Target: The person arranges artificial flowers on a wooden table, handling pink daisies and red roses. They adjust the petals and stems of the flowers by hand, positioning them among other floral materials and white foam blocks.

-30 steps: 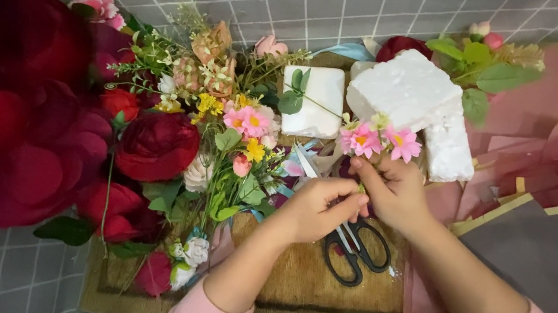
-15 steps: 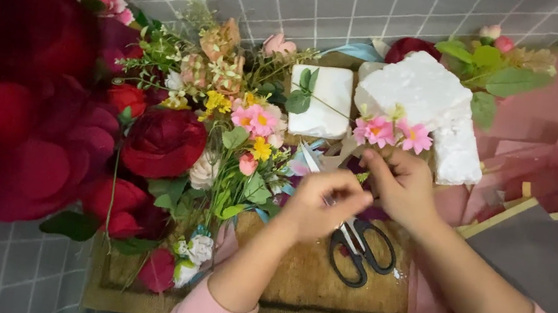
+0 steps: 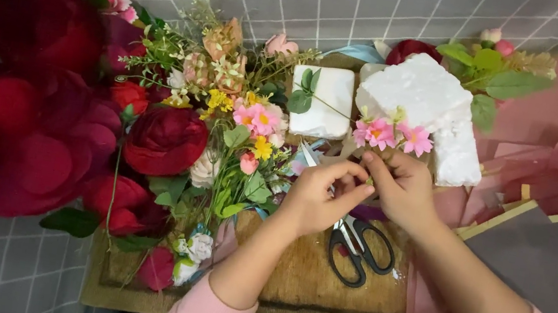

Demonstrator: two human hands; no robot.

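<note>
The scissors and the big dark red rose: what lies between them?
In the head view, the left hand and a leafy cluster of small flowers lie between the scissors and the dark red rose.

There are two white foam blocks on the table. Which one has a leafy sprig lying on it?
The smaller foam block, left of the big irregular foam block, has the green sprig lying on it.

The left hand [image 3: 317, 197] and right hand [image 3: 402, 188] hide the pink daisy sprig's stem [image 3: 370, 178]. The black-handled scissors' blades [image 3: 346, 230] run beneath them. Large dark-red fabric roses [image 3: 4, 126] blur at the left edge.
</note>
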